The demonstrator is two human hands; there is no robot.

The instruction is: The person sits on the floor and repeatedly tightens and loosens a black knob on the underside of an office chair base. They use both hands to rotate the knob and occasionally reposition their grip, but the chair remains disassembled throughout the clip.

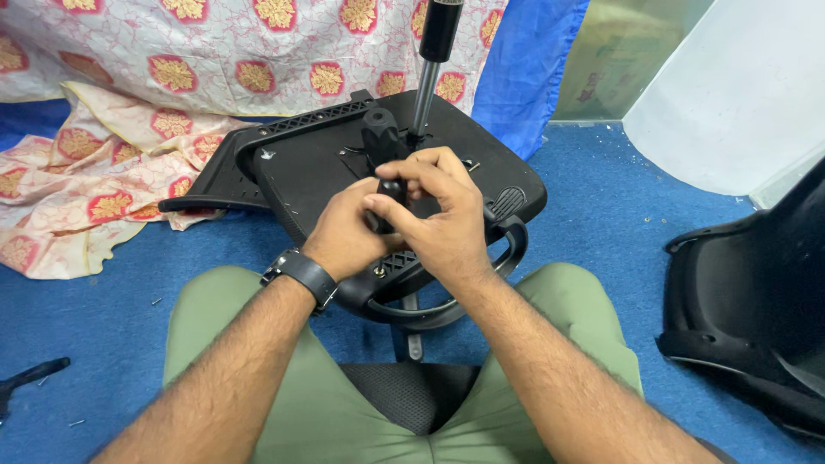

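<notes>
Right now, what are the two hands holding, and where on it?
Both the left hand and right hand close around a small black part on the upturned chair seat's underside; fingers hide the exact hold.

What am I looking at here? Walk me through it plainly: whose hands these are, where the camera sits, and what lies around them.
There is no machine here. A person wears a camera on the head, so the single picture looks down at their own arms and lap.

The left hand, with a dark watch on its wrist, and the right hand meet over a small black part. Both grip it, though the fingers hide most of it.

That part sits on the underside of an upturned black chair seat, which rests against the person's knees. A metal column with a black sleeve rises from the seat's middle, beside a black knob.

Around it lies a blue carpet. A patterned cloth is bunched behind on the left, and another black chair shell stands at the right edge.
</notes>
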